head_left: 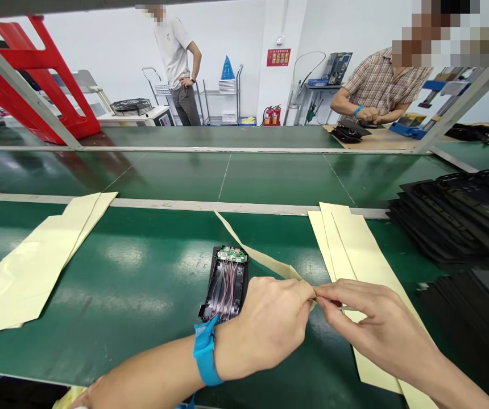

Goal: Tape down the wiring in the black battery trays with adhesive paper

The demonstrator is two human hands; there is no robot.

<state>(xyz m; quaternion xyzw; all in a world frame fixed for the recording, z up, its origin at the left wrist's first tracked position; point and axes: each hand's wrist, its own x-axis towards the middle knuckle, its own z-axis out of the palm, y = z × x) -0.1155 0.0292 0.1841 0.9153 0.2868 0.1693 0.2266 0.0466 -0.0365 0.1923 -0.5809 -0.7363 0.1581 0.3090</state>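
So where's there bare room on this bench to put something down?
The green mat is bare between the cream paper strips and the black battery case. It's crowded rightward: the left hand and right hand pinch a strip beside more strips and stacked black frames.

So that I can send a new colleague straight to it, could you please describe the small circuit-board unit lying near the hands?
On the green-topped workbench, look between the two piles of cream strips. Beside the left hand, with its blue wrist strap, lies a small black open case. Unlike the stacked plain black frames to the right, it has a green circuit board at its far end, with thin red wires running down it.
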